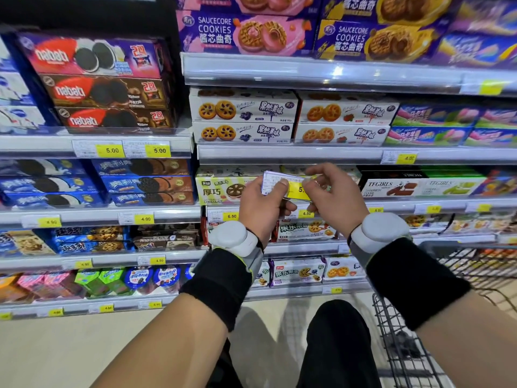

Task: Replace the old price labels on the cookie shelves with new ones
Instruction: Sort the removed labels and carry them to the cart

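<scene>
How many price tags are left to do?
Can't count them. Many tags, like the 5.00 tag, sit in their rails; whether they're new is unclear. Both the left hand and right hand hold a stack of tags. The upper rail looks mostly bare.

Both forearms raised side by side, left hand (263, 204) and right hand (334, 196) close together, fingertips pinched (wrists banded black, knuckles up).

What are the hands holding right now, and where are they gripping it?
A small stack of price labels. The left hand pinches its left, white end with the thumb on top; the right hand pinches the yellow right end.
</scene>
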`<control>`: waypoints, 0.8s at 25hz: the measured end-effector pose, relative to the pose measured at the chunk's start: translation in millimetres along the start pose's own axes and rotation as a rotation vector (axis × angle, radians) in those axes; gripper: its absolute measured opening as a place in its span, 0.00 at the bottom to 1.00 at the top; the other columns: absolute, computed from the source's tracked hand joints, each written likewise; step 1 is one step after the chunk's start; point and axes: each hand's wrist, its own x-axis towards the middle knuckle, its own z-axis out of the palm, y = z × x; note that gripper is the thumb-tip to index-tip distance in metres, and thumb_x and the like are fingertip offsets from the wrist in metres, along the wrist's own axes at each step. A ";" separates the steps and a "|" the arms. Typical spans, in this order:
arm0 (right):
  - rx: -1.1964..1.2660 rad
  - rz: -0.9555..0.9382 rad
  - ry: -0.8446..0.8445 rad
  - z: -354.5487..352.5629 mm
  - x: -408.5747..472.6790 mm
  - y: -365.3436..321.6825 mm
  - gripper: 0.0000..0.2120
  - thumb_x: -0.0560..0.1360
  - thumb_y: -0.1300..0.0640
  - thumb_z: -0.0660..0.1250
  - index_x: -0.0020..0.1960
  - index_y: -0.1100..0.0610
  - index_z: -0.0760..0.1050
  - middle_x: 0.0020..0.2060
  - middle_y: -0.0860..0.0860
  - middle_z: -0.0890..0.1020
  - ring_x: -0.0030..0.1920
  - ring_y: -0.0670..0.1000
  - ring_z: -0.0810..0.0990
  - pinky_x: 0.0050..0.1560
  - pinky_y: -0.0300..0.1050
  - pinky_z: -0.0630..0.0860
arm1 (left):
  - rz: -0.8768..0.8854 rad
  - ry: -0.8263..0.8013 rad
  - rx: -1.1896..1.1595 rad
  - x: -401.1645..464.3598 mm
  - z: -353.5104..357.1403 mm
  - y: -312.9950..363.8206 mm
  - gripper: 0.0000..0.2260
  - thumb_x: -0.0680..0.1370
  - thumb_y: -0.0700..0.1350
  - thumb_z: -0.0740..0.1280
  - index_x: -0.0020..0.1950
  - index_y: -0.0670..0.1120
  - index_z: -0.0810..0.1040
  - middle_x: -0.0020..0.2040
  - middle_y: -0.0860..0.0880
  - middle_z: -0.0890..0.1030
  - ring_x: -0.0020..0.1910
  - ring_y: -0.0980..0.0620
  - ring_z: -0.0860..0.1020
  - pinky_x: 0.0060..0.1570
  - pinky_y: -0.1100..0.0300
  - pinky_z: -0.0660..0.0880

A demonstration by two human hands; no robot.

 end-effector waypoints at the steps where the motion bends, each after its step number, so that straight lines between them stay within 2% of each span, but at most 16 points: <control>1: 0.080 0.049 -0.014 -1.3 -4.9 -0.1 0.07 0.76 0.55 0.65 0.54 0.51 0.75 0.42 0.53 0.76 0.28 0.49 0.81 0.35 0.54 0.81 | -0.001 0.003 0.002 -1.1 1.8 -2.0 0.04 0.79 0.42 0.65 0.45 0.46 0.72 0.25 0.56 0.75 0.26 0.50 0.76 0.35 0.53 0.73; 2: 0.143 0.083 -0.003 -2.6 -9.3 0.1 0.06 0.77 0.56 0.65 0.53 0.51 0.75 0.41 0.54 0.76 0.25 0.48 0.80 0.33 0.52 0.80 | -0.006 0.006 -0.010 -3.5 4.3 -4.3 0.02 0.79 0.42 0.65 0.47 0.45 0.73 0.24 0.56 0.75 0.26 0.50 0.75 0.35 0.54 0.74; 4: 0.245 0.132 0.059 -3.7 -18.0 -0.9 0.04 0.77 0.57 0.65 0.49 0.50 0.76 0.41 0.54 0.76 0.23 0.46 0.77 0.29 0.45 0.78 | -0.028 0.036 -0.053 -11.2 10.8 -7.0 0.07 0.79 0.42 0.65 0.56 0.42 0.74 0.28 0.54 0.74 0.27 0.49 0.74 0.34 0.55 0.74; 5: 0.300 0.159 0.086 -4.3 -23.8 -0.8 0.04 0.77 0.57 0.65 0.47 0.50 0.76 0.41 0.54 0.75 0.23 0.45 0.77 0.29 0.43 0.76 | -0.037 0.043 -0.070 -17.1 15.3 -7.9 0.06 0.79 0.42 0.64 0.56 0.46 0.74 0.31 0.51 0.73 0.27 0.49 0.73 0.34 0.56 0.73; 7: 0.392 0.189 0.094 -2.3 -33.5 1.7 0.04 0.77 0.59 0.64 0.48 0.51 0.75 0.39 0.53 0.72 0.23 0.47 0.77 0.28 0.41 0.74 | -0.053 0.057 -0.085 -30.2 23.8 -7.5 0.11 0.80 0.40 0.64 0.47 0.58 0.70 0.34 0.46 0.71 0.28 0.48 0.72 0.34 0.56 0.72; 8: 0.409 0.195 0.093 -1.2 -37.9 3.7 0.05 0.77 0.60 0.64 0.49 0.52 0.75 0.39 0.52 0.71 0.24 0.48 0.77 0.28 0.41 0.74 | -0.066 0.058 -0.096 -34.6 26.8 -9.2 0.13 0.79 0.40 0.64 0.45 0.59 0.68 0.35 0.45 0.71 0.27 0.48 0.72 0.34 0.55 0.72; 10: 0.421 0.211 0.115 -0.8 -43.6 7.7 0.07 0.76 0.62 0.63 0.51 0.54 0.76 0.39 0.52 0.69 0.25 0.51 0.78 0.29 0.43 0.74 | -0.056 0.063 -0.103 -40.2 29.9 -11.2 0.10 0.79 0.40 0.64 0.49 0.56 0.71 0.35 0.45 0.72 0.26 0.49 0.72 0.34 0.54 0.71; 12: 0.434 0.231 0.149 -3.8 -47.6 9.9 0.08 0.75 0.64 0.61 0.50 0.55 0.76 0.41 0.55 0.69 0.23 0.50 0.75 0.30 0.44 0.71 | -0.044 0.054 -0.089 -41.9 30.0 -12.7 0.08 0.79 0.39 0.63 0.55 0.51 0.71 0.36 0.46 0.72 0.24 0.50 0.74 0.32 0.56 0.71; 16: 0.455 0.239 0.163 -8.4 -56.6 7.6 0.08 0.75 0.64 0.60 0.46 0.53 0.75 0.40 0.57 0.69 0.22 0.49 0.70 0.29 0.43 0.68 | -0.016 0.021 -0.041 -48.8 32.8 -10.8 0.10 0.79 0.36 0.57 0.51 0.50 0.71 0.32 0.48 0.73 0.25 0.48 0.73 0.27 0.59 0.69; 18: 0.484 0.253 0.174 -11.8 -62.8 6.1 0.08 0.75 0.63 0.59 0.45 0.52 0.72 0.40 0.55 0.72 0.22 0.50 0.70 0.27 0.40 0.68 | -0.029 -0.002 -0.043 -55.3 40.8 -10.0 0.09 0.79 0.35 0.57 0.50 0.49 0.70 0.27 0.51 0.73 0.25 0.48 0.71 0.27 0.59 0.69; 20: 0.496 0.267 0.199 -18.8 -68.6 6.5 0.08 0.75 0.61 0.59 0.44 0.48 0.71 0.38 0.53 0.74 0.25 0.53 0.71 0.30 0.43 0.69 | -0.037 -0.042 -0.043 -61.1 51.0 -9.6 0.09 0.79 0.35 0.57 0.49 0.49 0.70 0.28 0.49 0.72 0.25 0.47 0.70 0.28 0.58 0.68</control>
